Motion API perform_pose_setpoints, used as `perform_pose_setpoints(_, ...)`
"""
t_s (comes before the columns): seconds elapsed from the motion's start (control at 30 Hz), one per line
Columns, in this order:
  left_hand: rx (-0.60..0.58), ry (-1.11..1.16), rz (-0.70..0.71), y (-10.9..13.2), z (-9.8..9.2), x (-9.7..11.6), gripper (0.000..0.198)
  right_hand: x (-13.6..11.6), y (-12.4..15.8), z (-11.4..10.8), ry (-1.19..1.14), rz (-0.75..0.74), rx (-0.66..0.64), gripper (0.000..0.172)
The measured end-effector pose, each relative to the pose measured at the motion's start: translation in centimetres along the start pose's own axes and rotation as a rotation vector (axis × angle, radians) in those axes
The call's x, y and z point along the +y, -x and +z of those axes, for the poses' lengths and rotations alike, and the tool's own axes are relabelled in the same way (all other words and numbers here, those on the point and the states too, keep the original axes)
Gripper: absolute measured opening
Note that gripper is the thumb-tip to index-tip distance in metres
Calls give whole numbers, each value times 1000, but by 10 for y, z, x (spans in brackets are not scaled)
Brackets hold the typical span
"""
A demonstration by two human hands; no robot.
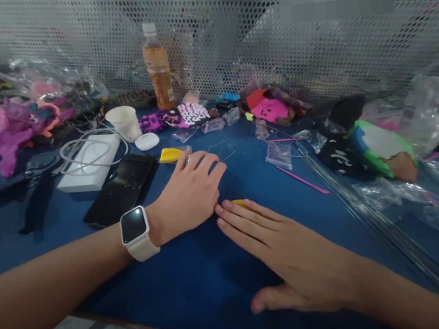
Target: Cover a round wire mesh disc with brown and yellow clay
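Observation:
My right hand (286,246) lies flat and palm down on the blue table (193,287), fingers stretched out and thumb apart. A bit of yellow material (240,203) shows at its fingertips; the rest is under the fingers. My left hand (191,193), with a watch on the wrist, is bent over the table just left of the right fingertips. Its fingers curl down, and whatever is beneath them is hidden. Beyond its index side lies a yellow piece (171,155) in clear wrap. Thin wires (222,151) lie past its knuckles.
A black phone (122,188), white power bank (89,162) with cable, paper cup (124,123) and earbud case (147,141) are at left. A bottle (158,69) stands behind. Colourful clay figures (268,108), clear bags and long wires (348,193) lie at back and right.

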State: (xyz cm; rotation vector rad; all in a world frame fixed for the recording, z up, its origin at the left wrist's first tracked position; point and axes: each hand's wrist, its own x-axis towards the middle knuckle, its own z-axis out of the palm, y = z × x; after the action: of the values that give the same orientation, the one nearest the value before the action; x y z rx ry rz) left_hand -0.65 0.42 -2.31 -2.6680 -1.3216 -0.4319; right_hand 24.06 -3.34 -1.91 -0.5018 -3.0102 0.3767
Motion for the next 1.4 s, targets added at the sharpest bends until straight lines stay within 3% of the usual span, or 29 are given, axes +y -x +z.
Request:
perform_pose_setpoints(0.53, -28, -8, 16, 1, 3, -1, 38, -8, 1, 1, -78, 36, 15, 102)
perform_pose_setpoints(0.77, -53, -5, 13, 1, 3, -2, 39, -6, 7, -5, -92, 60, -21, 113)
perform_pose_setpoints(0.93, -66, 21, 10, 0, 4, -1, 37, -3, 4, -3, -60, 38, 63, 112)
perform_pose_setpoints(1.07, -64, 14, -14, 0, 4, 0, 36, -3, 4, -1, -99, 80, 31, 107)
perform_pose_setpoints(1.23, -81, 36, -8, 0, 3, 0, 35, -6, 4, 0, -38, 68, 74, 114)
perform_pose_setpoints(1.4, -61, 4, -23, 0, 3, 2, 36, -5, 5, -1, -68, 101, -2, 108)
